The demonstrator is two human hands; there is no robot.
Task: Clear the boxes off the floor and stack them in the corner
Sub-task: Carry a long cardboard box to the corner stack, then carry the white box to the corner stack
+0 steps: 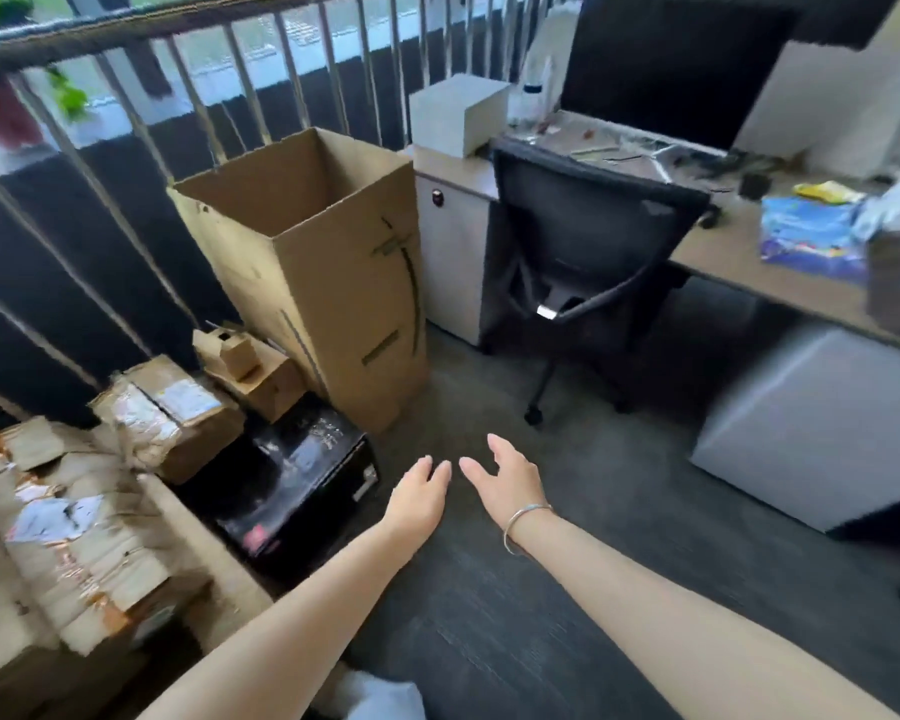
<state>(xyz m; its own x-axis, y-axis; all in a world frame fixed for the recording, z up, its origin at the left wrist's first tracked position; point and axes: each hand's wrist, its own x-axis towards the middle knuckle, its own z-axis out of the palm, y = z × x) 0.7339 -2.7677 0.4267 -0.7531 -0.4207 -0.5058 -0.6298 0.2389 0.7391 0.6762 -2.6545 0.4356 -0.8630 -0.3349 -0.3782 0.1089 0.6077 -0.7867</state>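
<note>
Both hands empty: left hand [418, 493] and right hand [505, 478] reach forward over bare floor, fingers relaxed and spread. The tall open carton [313, 262] stands ahead by the railing [126, 148], the black box [292, 485] near left. The carton likely handles light but floppy (open top); grip opposite walls low down.

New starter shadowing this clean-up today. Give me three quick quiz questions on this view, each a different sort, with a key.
1. True or false: the left hand grips the black box.
2. Which stands open at the top? A) tall cardboard box B) white box C) black box
3. Fill in: the office chair is pushed in at the ____.

Key: 1 false, both hands are open, right hand too; 2 A; 3 desk.
</note>
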